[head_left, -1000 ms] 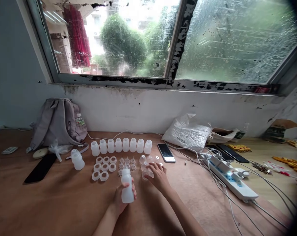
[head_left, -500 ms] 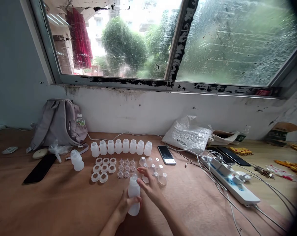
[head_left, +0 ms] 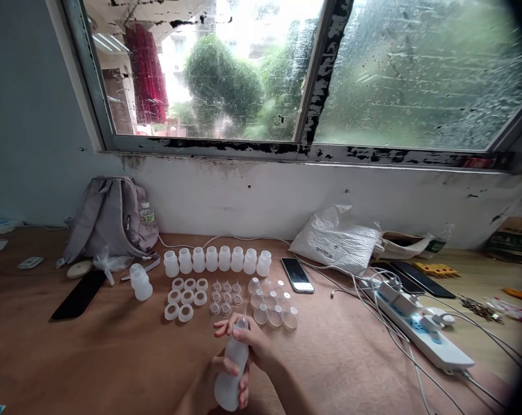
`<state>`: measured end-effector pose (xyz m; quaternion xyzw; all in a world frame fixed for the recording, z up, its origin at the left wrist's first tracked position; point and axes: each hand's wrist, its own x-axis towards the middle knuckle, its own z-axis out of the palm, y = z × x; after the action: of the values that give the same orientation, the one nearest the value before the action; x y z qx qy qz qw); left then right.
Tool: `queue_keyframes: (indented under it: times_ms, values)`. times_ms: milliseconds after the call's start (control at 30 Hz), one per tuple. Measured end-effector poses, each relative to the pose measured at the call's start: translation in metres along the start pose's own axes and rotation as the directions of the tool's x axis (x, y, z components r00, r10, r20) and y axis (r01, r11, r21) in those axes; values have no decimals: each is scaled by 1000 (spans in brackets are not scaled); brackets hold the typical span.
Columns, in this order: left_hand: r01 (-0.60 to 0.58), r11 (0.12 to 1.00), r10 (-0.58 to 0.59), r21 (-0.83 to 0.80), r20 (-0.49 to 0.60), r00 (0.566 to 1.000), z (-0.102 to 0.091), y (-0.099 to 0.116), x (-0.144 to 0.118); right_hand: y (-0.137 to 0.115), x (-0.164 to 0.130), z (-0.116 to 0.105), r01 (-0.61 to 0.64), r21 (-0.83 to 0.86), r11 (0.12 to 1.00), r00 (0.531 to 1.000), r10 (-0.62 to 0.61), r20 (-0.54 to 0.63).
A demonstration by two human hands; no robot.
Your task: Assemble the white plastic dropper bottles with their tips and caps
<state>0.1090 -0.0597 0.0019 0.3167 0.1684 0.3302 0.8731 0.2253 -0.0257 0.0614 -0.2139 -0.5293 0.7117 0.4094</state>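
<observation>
At lower centre, the white bottle (head_left: pixel 230 374) is gripped by the left hand (head_left: pixel 220 383), its long axis tilted upward toward the right hand (head_left: pixel 248 340), whose fingers are closed over its top.

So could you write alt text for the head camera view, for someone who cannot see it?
Two bare hands hold a small white translucent plastic bottle over a brown wooden table: the left hand grips its body, the right hand covers its top. Beyond stand a row of matching bottles, white rings and clear domed caps.

Both hands (head_left: pixel 237 360) grip a white bottle (head_left: pixel 230 377) over the table (head_left: pixel 92 357).
</observation>
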Motion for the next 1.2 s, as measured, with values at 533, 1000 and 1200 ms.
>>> queue_keyframes:
  times_ms: [533, 1000, 1200]
  values:
    - [-95, 995, 97, 25, -84, 992, -7, 17, -13, 14, 13, -30, 94, -361, 928, 970, -167, -177]
    - [65, 952, 36, 300, -318, 947, -8, 15, -18, 10, 27, -43, -96, -266, 959, 985, 54, -162]
    - [100, 944, -4, 314, -295, 955, -13, 16, -17, 25, 20, -50, -67, -161, 985, 970, 26, -242]
